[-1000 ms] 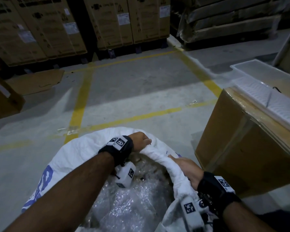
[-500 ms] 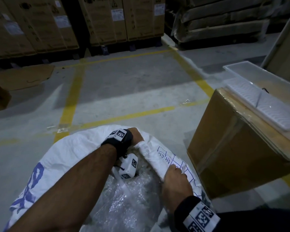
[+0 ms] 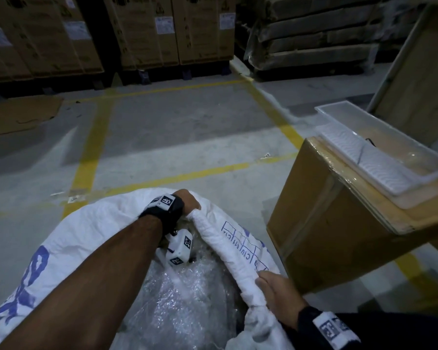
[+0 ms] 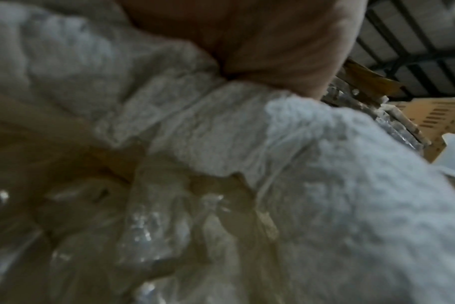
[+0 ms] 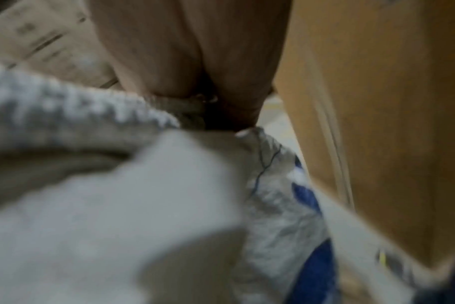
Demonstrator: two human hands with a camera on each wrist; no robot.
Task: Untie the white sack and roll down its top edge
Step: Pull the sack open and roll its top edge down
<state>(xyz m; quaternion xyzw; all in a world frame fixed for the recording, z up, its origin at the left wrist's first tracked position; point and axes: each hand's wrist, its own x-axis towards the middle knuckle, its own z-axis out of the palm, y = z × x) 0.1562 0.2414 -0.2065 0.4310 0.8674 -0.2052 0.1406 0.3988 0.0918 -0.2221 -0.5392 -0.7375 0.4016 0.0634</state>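
The white sack [image 3: 68, 238] stood on the floor [image 3: 187, 137] at the near edge of the scene, its mouth already open on bubble wrap [image 3: 185, 299] inside. The left hand [image 3: 187, 202] gripped the far part of the rolled rim, fingers curled over it, probably to anchor that side. The right hand [image 3: 278, 291] clutched the near right stretch of the same roll, likely to turn it further down. Spreading the hands apart kept the rim taut. A cardboard box [image 3: 339, 223] crowded the sack's right side, leaving little room there.
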